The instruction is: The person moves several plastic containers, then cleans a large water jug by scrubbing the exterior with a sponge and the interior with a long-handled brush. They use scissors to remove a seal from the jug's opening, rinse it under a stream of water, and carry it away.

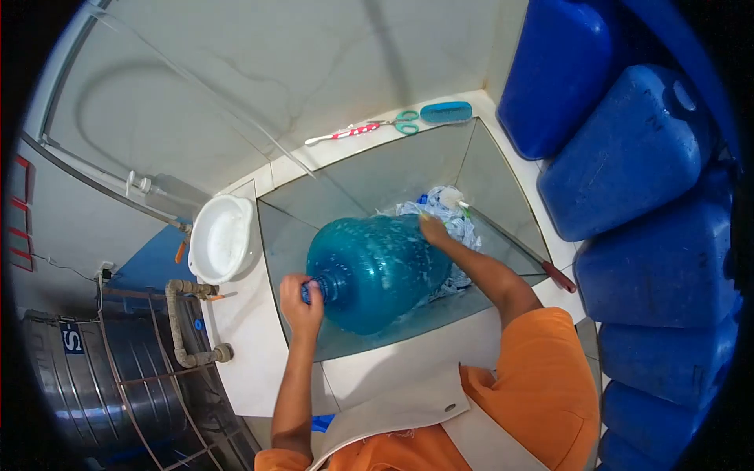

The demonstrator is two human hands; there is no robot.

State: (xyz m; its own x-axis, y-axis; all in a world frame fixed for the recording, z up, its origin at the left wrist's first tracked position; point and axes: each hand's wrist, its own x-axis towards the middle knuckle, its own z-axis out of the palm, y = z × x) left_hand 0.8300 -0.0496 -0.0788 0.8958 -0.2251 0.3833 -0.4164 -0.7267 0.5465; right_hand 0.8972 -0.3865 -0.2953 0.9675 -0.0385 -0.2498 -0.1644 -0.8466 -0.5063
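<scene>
A large translucent blue water jug lies on its side in a tiled basin, with suds spotting its surface. At the jug's neck, my left hand is closed around the mouth end. My right hand rests against the upper edge of the jug's base, its fingers curled; what they hold, if anything, I cannot make out. Behind that end of the jug sits a crumpled heap of white and blue plastic. A long-handled brush leans across the basin's right corner, its white head on the heap.
On the back ledge lie a red-and-white brush, teal-handled scissors and a blue scrub brush. A white bowl stands on the left ledge by a pipe. Blue jerrycans line the right side; a metal tank stands lower left.
</scene>
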